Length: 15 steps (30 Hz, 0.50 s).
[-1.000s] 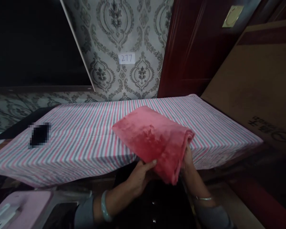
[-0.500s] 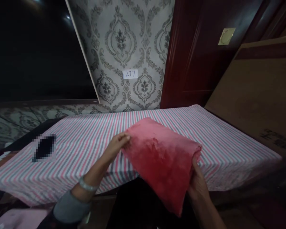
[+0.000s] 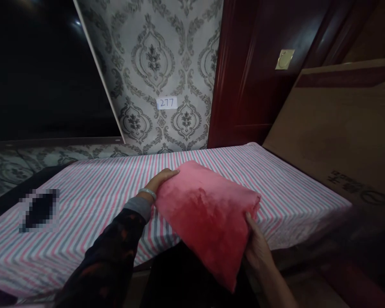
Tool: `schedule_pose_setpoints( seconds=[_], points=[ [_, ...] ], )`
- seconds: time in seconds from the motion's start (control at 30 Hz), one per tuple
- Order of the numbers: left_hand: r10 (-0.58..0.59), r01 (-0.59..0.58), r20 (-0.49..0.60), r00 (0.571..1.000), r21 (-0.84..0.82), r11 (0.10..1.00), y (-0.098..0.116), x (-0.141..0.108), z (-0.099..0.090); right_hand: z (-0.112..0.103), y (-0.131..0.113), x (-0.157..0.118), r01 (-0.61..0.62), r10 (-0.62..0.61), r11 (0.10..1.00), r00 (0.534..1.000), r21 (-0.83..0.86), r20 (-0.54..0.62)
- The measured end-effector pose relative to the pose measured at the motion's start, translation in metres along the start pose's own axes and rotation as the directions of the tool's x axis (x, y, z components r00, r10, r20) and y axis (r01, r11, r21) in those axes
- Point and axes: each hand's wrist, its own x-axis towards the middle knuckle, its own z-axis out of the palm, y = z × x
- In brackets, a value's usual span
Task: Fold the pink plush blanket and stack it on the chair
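Note:
A plush cloth (image 3: 208, 209), pale pink along its far side and deep red nearer me, lies tilted between my hands with its front corner hanging past the table edge. It looks folded or doubled, with layered edges at the right corner. My left hand (image 3: 163, 177) is at its far left edge, thumb on top and the other fingers hidden beneath. At the right edge, my right hand (image 3: 256, 241) grips it with the thumb on top, its remaining fingers partly out of sight behind the cloth. Under it is a striped tablecloth (image 3: 109, 192) in pink, grey and white.
A large dark screen (image 3: 45, 77) stands behind the table at left. Beside the table on the right leans a big cardboard box (image 3: 340, 124). A blurred-out dark patch (image 3: 40, 210) is on the left of the tablecloth. A paper marked 277 (image 3: 167, 102) hangs on the wall.
My left hand has slid forward along the cloth's left edge, and more of the left sleeve shows. My right hand keeps its hold. The view has shifted slightly right.

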Motion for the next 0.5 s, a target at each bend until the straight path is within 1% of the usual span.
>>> schedule_pose_setpoints(
  seconds=[0.1,0.17,0.2,0.27,0.33,0.37,0.43,0.5],
  points=[
    [0.092,-0.095,0.085,0.992,0.031,0.995,0.006,-0.004,0.005,0.011,-0.003,-0.004,0.04,-0.039,0.999,0.999,-0.029,0.028],
    [0.118,-0.124,0.101,0.988,0.055,0.991,0.011,-0.007,0.006,0.017,-0.008,-0.003,0.069,-0.068,0.997,0.997,-0.039,0.028],
    [0.096,-0.102,0.084,0.992,0.07,0.992,0.014,-0.008,0.005,0.02,-0.011,-0.003,0.083,-0.081,0.996,0.996,-0.043,0.031],
    [-0.004,0.005,-0.018,1.0,0.084,0.996,0.023,-0.011,-0.001,0.028,-0.022,0.001,0.105,-0.101,0.992,0.993,-0.066,0.065],
    [-0.099,0.108,-0.154,0.983,0.049,0.993,0.036,-0.013,-0.014,0.041,-0.038,0.007,0.118,-0.102,0.986,0.986,-0.117,0.131],
    [-0.129,0.135,-0.198,0.972,0.017,0.991,0.043,-0.013,-0.023,0.05,-0.048,0.012,0.119,-0.092,0.981,0.98,-0.151,0.175],
    [-0.157,0.145,-0.235,0.959,-0.068,0.987,0.057,-0.015,-0.047,0.07,-0.069,0.026,0.124,-0.062,0.969,0.959,-0.212,0.275],
    [-0.191,0.158,-0.254,0.948,-0.145,0.977,0.065,-0.019,-0.071,0.09,-0.086,0.046,0.13,-0.031,0.959,0.931,-0.252,0.363]
  ],
)
